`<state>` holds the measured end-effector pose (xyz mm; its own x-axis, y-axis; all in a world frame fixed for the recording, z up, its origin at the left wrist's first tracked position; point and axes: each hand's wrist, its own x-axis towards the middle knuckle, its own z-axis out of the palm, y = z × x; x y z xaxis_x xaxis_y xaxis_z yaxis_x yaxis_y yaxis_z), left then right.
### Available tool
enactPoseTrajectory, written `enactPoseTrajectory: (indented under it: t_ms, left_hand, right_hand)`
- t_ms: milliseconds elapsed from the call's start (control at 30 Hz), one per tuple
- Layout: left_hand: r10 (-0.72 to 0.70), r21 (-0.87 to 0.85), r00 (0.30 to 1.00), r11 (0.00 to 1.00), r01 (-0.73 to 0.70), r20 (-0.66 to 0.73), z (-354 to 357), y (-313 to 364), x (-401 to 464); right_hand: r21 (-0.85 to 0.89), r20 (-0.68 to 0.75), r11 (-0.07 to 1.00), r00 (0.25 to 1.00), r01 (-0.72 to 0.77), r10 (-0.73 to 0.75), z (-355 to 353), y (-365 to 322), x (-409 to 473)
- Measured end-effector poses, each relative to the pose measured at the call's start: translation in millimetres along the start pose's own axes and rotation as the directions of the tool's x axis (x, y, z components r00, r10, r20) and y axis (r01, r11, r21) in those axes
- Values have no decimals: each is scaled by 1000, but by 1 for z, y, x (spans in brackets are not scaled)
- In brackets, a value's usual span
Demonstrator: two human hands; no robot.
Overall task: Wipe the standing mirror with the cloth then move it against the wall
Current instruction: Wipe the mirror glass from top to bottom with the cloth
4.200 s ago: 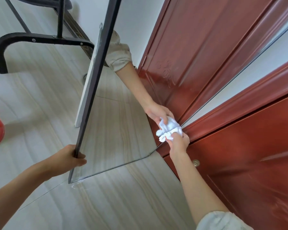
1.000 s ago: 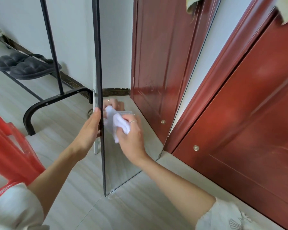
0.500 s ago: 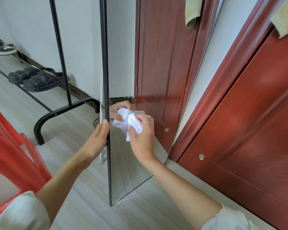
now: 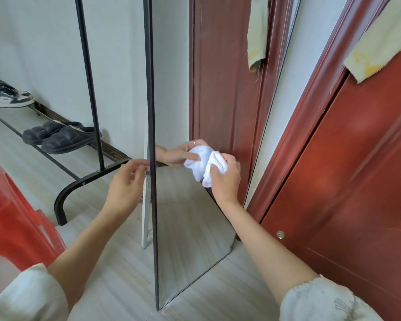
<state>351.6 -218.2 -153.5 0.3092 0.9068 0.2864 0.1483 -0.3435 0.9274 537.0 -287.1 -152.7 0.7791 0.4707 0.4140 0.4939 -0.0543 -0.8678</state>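
The standing mirror (image 4: 190,232) has a thin black frame and stands upright on the floor, seen nearly edge-on, its glass facing right. My right hand (image 4: 225,181) is shut on a bunched white cloth (image 4: 206,166) and presses it against the glass at mid-height. The glass reflects the hand and cloth. My left hand (image 4: 125,184) hovers just left of the frame's edge with fingers spread, apart from it. A white support leg (image 4: 145,216) shows behind the frame.
A black metal rack (image 4: 88,89) with dark slippers (image 4: 60,137) and a sneaker (image 4: 7,97) stands along the white wall at left. A red plastic stool (image 4: 12,218) is at lower left. Red wooden doors (image 4: 347,181) fill the right, with a yellowish rag (image 4: 377,49) hanging.
My left hand has let go of the mirror's frame and opened. My right hand has moved the cloth to the right across the glass.
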Motion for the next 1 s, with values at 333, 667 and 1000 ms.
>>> enactPoseTrajectory:
  t_ms: [333,667,1000]
  left_hand:
    - [94,-135,992,987,-81,87,4,55,23]
    - [167,32,986,985,-167,10,8,48,25]
    - [266,-7,951,963,-271,-158,28,44,21]
  right_hand:
    - [107,301,922,872,371,-386,39,-18,-75]
    - [79,177,934,917,348,-356,14,-18,-16]
    - [181,29,862,878,-474,477,-36,57,92]
